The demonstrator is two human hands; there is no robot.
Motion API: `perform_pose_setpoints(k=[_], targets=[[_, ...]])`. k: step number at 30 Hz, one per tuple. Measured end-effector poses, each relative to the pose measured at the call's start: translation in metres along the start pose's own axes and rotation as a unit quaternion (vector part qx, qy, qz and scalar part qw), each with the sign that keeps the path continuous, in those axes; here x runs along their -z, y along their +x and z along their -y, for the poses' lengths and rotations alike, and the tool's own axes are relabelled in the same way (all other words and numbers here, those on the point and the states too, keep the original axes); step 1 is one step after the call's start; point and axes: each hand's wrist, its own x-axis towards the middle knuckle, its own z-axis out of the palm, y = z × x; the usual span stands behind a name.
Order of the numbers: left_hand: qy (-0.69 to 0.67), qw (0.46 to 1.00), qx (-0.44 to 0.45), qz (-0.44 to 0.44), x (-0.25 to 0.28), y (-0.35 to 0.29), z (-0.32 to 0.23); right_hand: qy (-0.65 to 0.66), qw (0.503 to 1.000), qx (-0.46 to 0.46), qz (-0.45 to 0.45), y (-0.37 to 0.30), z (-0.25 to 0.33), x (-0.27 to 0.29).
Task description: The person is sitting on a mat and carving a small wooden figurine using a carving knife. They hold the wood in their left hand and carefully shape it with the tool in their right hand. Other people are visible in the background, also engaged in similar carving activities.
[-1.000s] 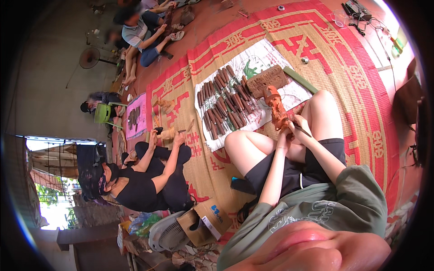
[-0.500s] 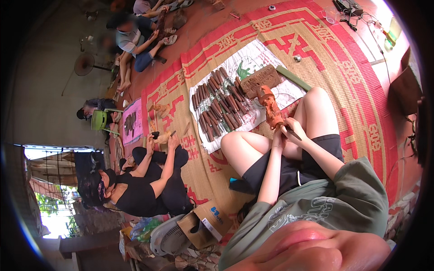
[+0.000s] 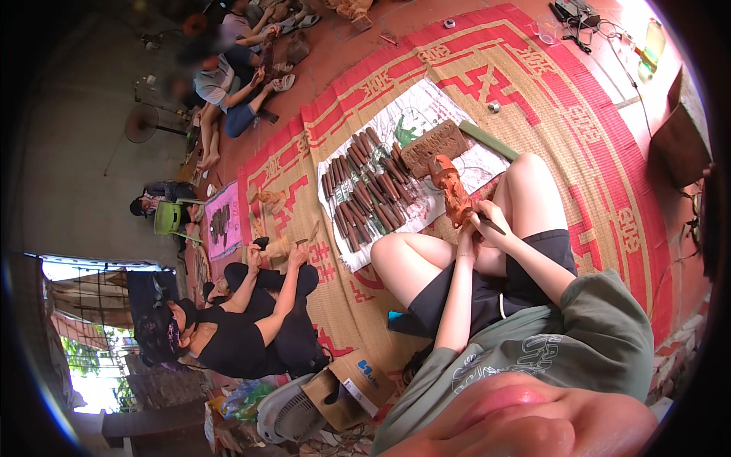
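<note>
A reddish-brown carved wooden figure (image 3: 452, 188) is held upright and tilted away from me, between my bent knees. My left hand (image 3: 467, 242) is closed round its lower end. Close against it, my right hand (image 3: 493, 221) grips a slim dark-handled carving chisel (image 3: 490, 224), whose tip at the wood I cannot make out. Beyond the figure, a carved wooden block (image 3: 434, 149) lies on a white cloth (image 3: 426, 99). Several dark wooden-handled carving tools (image 3: 371, 183) are laid out in rows on that cloth.
A red-and-tan woven mat (image 3: 525, 99) lies under everything. A green strip (image 3: 487, 140) rests by the cloth's right edge. To the left, a person in black (image 3: 244, 327) works on a pale carving (image 3: 280, 245). A cardboard box (image 3: 358, 385) and a fan (image 3: 293, 407) stand behind that person.
The view has shifted slightly. The figure's top has tipped a little to the left and nearer to me, while both hands keep nearly the same place and grip.
</note>
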Motion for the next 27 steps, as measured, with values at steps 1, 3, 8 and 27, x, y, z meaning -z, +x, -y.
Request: perform_pose_setpoints(k=[1,3,8,27], targets=[[-0.010,1.000,-0.001,-0.019,0.000,0.001,0.001,0.001,1.000,0.006,-0.004,0.000,0.002,0.001],[-0.030,0.998,-0.004,-0.056,0.001,0.003,0.004,-0.008,0.999,0.023,0.026,-0.007,0.001,0.003],[-0.011,0.999,-0.013,-0.044,-0.001,0.001,0.003,0.005,1.000,-0.020,0.023,-0.002,0.002,0.002],[-0.035,0.996,-0.035,-0.070,-0.001,0.003,0.008,0.000,0.995,0.073,0.061,-0.010,0.001,0.002]])
